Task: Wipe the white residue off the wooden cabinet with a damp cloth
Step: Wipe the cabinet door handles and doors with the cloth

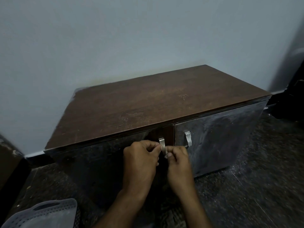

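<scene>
The cabinet [148, 102] stands on the dark floor [246, 195] against a pale blue-grey wall [115, 38], its brown top bare and faintly scuffed, with a thin whitish smear along the back left corner. At the far left a brown panel [8, 162] shows at the frame's edge, and in the lower left corner lies a grey perforated basket [49, 214].

The left door [92, 162] is dark and glossy; a cleaner brown patch shows near its top right corner, behind the left handle [162, 145]. Both hands meet at that metal handle. The left hand [141, 155] is curled, its fingertips pinched close on the handle's left side. The right hand [178, 159] is curled likewise, its fingertips pinching a small whitish scrap [167, 154] against the handle's lower end; what the scrap is, I cannot tell. The two hands nearly touch each other.

The right door [222, 137] carries a broad cloudy film of white residue [230, 122], thickest toward its right edge. The right handle [188, 139] is also whitened. White specks lie on the floor by the cabinet's right side, and a dark object [292, 96] stands at the far right.
</scene>
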Demonstrator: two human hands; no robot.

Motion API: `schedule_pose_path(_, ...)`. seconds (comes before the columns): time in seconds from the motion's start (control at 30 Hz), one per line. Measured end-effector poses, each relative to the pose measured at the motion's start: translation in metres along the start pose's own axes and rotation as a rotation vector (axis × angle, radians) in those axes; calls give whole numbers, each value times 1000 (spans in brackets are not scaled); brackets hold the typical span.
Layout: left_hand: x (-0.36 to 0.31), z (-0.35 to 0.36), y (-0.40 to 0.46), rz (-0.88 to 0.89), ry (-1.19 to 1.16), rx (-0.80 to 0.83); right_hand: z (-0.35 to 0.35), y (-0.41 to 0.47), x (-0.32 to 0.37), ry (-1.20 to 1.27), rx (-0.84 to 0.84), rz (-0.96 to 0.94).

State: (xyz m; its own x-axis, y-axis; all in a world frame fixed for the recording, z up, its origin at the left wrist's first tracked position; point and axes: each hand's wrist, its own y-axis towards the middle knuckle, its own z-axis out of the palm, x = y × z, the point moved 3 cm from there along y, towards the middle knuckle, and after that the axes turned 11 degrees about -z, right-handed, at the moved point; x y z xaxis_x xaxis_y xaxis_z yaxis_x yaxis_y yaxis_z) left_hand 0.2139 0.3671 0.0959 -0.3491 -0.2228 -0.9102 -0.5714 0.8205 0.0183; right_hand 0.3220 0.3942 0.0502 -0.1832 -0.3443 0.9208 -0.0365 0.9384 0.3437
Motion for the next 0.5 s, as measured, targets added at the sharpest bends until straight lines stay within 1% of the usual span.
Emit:
schedule_pose_path(0.07,-1,0,1,3,9,1,-4,2,3,117,11,28)
schedule_pose_path(0.13,0,1,1,3,17,-3,-5,2,2,124,32,14)
schedule_pose_path(0.2,0,2,1,0,14,-9,-2,-2,-1,39,26,-22)
schedule_pose_path(0.3,0,3,1,3,11,-14,6,-10,-3,-126,-60,-114)
schedule_pose_path(0.37,0,3,0,8,12,-10,8,-14,-4,-133,-138,-114)
schedule_pose_path(0.43,1,2,-1,10,15,-4,7,-16,-8,-54,-223,-25)
schedule_pose_path(0.5,0,1,-1,8,14,-15,8,-18,-17,142,-284,143)
